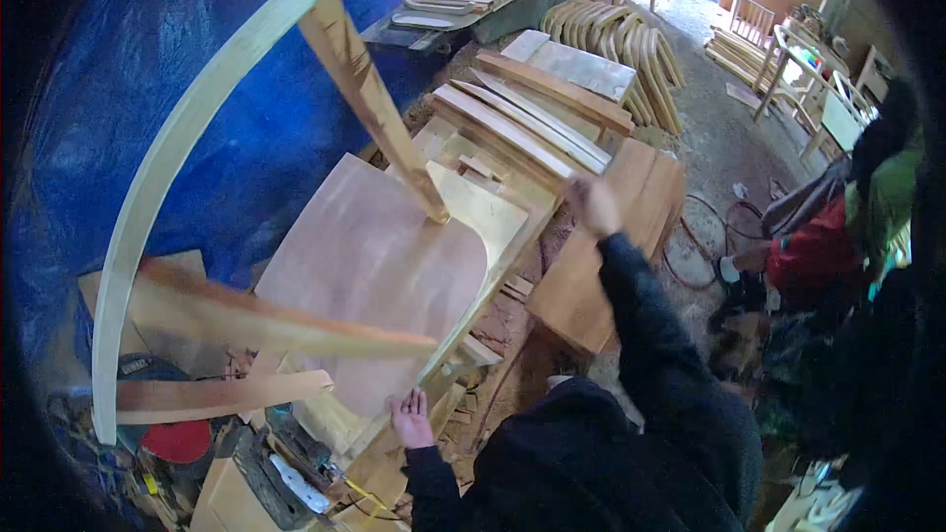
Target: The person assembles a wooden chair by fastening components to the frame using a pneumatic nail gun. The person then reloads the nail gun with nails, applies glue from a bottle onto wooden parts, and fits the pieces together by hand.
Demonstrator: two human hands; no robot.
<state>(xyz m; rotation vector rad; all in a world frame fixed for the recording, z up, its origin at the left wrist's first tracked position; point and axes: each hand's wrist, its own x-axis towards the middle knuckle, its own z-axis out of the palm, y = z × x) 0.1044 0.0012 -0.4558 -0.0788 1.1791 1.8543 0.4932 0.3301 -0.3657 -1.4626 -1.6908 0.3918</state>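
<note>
The broad wooden panel [370,256] flat along the desk's [525,244] near edge should handle stiff, smooth, and fairly light, best held by opposite rims; my left hand [412,421] sits beside it, fingers half spread, while my right hand's [593,207] blurred grip I cannot tell.

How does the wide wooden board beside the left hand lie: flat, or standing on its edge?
Flat. The board shows its broad face upward, with the left hand near its edge.

Right hand [593,207] blurs! Beyond it, glare whitens the floor [680,2]; a wooden slat [261,317] smears left of the left hand [412,422]; corners sit black.
</note>
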